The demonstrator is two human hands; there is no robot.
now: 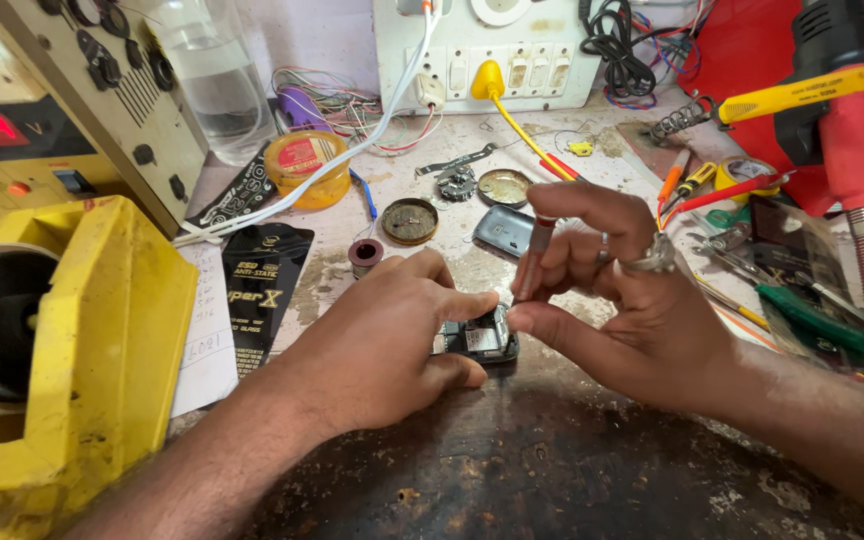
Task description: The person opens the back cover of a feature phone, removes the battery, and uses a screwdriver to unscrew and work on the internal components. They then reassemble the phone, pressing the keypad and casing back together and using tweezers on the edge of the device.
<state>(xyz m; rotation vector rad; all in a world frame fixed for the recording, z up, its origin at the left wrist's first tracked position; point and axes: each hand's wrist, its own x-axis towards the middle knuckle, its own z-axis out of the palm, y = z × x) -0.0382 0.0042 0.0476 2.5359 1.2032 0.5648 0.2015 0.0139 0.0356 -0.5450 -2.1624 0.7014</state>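
Your left hand (382, 340) presses down on a small opened phone (482, 338) that lies on the worn workbench (552, 470), right in front of you. Your thumb and fingers are closed around its left end and hold it flat. The phone's long side runs left to right, so its open end points toward your right hand (622, 300). That hand is just beside the phone, on its right. Its fingers pinch a thin screwdriver (537, 255) that stands almost straight up, with the tip down at the phone's top edge. Both hands are close, but the left one is the one gripping the phone.

Behind the phone lies a grey back cover (504, 230). Near it are two round metal lids (410, 221) and a small reel (365, 254). A round yellow tub (302, 165) with a red label sits further back. To your left lies a flat black packet (264, 290) with light lettering, partly on white paper (207, 330). A big yellow machine (72, 340) fills the left side. A white switch board (492, 60) stands at the back wall.
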